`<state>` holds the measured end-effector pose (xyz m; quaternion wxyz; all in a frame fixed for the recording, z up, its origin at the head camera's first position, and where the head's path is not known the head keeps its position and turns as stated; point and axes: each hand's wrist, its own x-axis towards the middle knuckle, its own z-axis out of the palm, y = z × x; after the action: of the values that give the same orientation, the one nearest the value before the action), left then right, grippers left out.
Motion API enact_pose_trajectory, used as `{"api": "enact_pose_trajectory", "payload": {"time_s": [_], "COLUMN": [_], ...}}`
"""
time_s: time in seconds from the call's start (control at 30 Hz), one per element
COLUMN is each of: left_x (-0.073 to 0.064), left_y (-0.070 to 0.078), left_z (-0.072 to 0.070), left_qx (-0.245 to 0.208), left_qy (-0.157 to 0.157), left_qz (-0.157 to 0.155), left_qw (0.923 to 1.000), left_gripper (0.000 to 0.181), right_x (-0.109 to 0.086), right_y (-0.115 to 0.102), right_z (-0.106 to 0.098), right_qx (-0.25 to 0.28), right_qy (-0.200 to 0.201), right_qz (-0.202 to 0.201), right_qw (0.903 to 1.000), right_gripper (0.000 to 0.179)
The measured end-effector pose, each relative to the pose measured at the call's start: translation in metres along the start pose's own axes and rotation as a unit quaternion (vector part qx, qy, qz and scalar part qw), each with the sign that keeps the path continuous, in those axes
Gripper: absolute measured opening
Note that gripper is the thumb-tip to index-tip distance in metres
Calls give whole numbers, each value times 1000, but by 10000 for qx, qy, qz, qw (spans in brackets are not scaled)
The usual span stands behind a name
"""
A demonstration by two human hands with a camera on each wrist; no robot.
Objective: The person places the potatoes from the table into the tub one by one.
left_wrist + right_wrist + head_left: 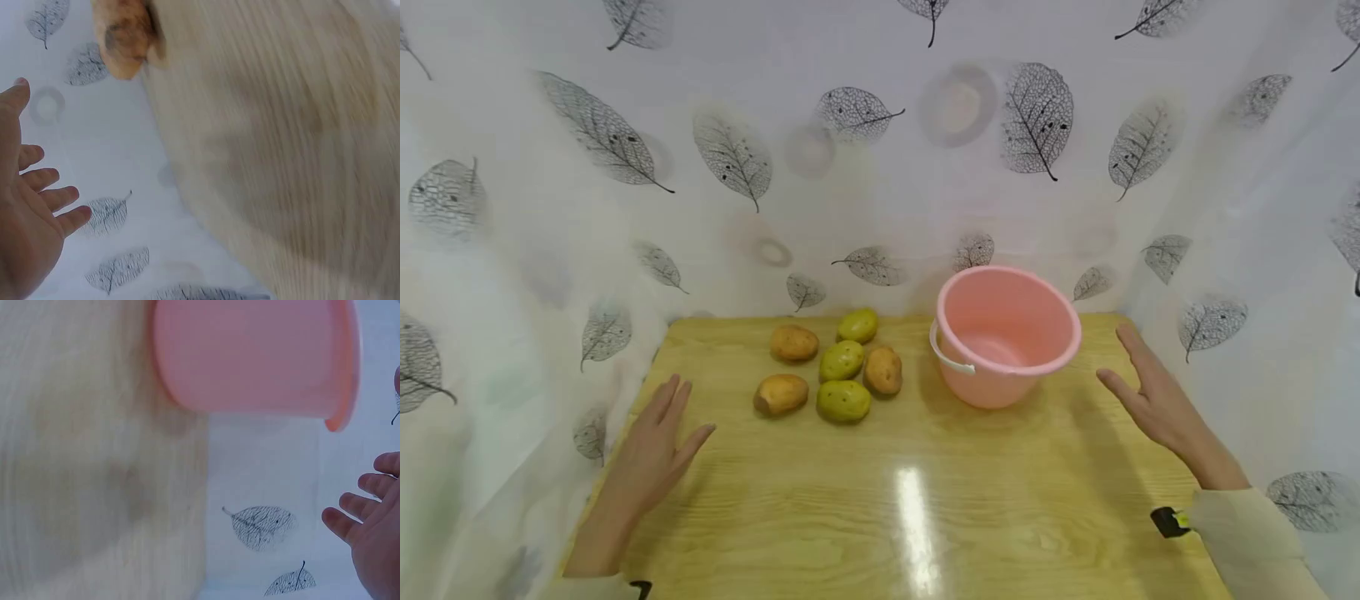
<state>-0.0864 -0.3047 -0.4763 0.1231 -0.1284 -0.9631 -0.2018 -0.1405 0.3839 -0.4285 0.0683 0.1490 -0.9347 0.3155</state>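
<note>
My left hand (647,458) is held over the left side of the table, its fingers straight and thumb apart, with nothing in it. Nearest to it lies a brown potato (781,394), which also shows at the top of the left wrist view. Two more potatoes (794,342) (883,371) and three green, speckled oval fruits or potatoes (842,361) (858,325) (843,401) form a loose group; I cannot tell the green ones' kind. On the right, my right hand (1165,408) hovers with extended fingers beside a pink bucket (992,387), apart from it.
The bucket stands at the back right of the wooden table (790,508), its white handle (951,360) lowered toward the left. A white curtain (880,192) printed with grey leaves hangs behind and along both sides. Light glares on the tabletop's middle front.
</note>
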Motion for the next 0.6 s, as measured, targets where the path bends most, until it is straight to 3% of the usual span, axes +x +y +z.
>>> {"api": "enact_pose_trajectory", "payload": {"time_s": [0.17,0.37,0.6], "left_x": [16,36,53], "left_y": [22,51,82], "left_z": [11,30,51], "left_qx": [-492,-608,-810], "left_qy": [-75,-265,-442], "left_qz": [-105,-55,-17], "left_qw": [9987,9978,9957], "left_gripper": [74,76,77], "right_x": [23,43,58], "right_y": [-9,-7,-7], "right_z": [-3,-2,7], "right_qx": [314,636,775], "right_qy": [-75,-213,-272], "right_qz": [225,355,245], "right_qw": [9992,9971,9963], "right_gripper": [76,76,77]}}
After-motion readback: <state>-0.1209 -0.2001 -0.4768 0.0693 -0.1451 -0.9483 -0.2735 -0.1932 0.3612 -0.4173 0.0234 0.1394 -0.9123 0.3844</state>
